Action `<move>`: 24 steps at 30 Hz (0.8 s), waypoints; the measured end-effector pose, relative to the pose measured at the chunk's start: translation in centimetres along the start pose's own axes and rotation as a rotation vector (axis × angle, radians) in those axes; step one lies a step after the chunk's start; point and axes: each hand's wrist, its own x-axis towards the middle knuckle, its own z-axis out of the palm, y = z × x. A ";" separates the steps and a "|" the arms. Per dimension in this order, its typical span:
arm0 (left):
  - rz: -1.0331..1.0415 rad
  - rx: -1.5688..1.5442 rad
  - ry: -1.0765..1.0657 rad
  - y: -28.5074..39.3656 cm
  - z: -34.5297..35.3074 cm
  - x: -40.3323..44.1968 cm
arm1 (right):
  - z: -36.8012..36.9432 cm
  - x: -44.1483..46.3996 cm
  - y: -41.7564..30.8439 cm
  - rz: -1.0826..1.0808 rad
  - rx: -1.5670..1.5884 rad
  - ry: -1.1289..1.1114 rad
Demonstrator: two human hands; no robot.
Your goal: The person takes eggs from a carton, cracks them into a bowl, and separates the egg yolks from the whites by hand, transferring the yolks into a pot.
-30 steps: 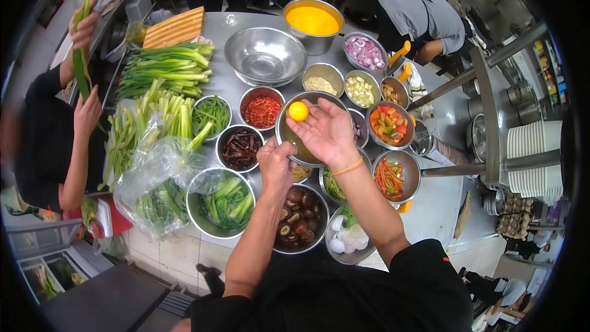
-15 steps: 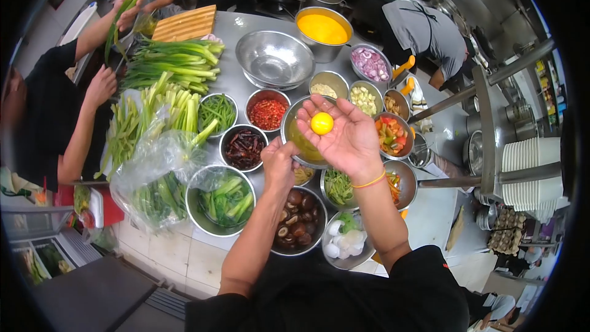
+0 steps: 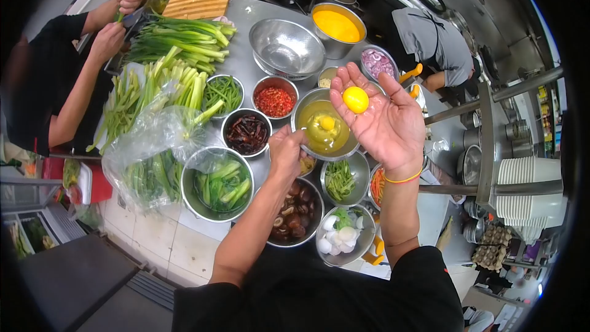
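An egg yolk (image 3: pixel 356 99) rests on the fingers of my right hand (image 3: pixel 387 117), which is palm up with the fingers stretched out and a yellow band at the wrist. My left hand (image 3: pixel 287 150) is closed on the rim of a metal bowl (image 3: pixel 298 110). Clear egg white (image 3: pixel 326 141) lies in that bowl with a yellow round spot in the middle; whether this is a yolk or a reflection I cannot tell. The right hand is above the bowl's right side.
Around the bowl stand bowls of red chillies (image 3: pixel 275 101), dried chillies (image 3: pixel 247 132), mushrooms (image 3: pixel 298 212), greens (image 3: pixel 221 184) and onions (image 3: pixel 378 63). An empty colander (image 3: pixel 287 46) and a pot of orange liquid (image 3: pixel 338 24) stand behind. A co-worker's hands (image 3: pixel 126 9) hold a green stalk at left.
My right hand has moved right with the yolk, uncovering more of the bowl and the egg white. The view has shifted, and the co-worker's hands at left have come closer together.
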 end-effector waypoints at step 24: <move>0.064 -0.037 0.051 0.3 -2.7 0.5 | -6.1 27.2 -19.7 -0.378 -0.232 0.504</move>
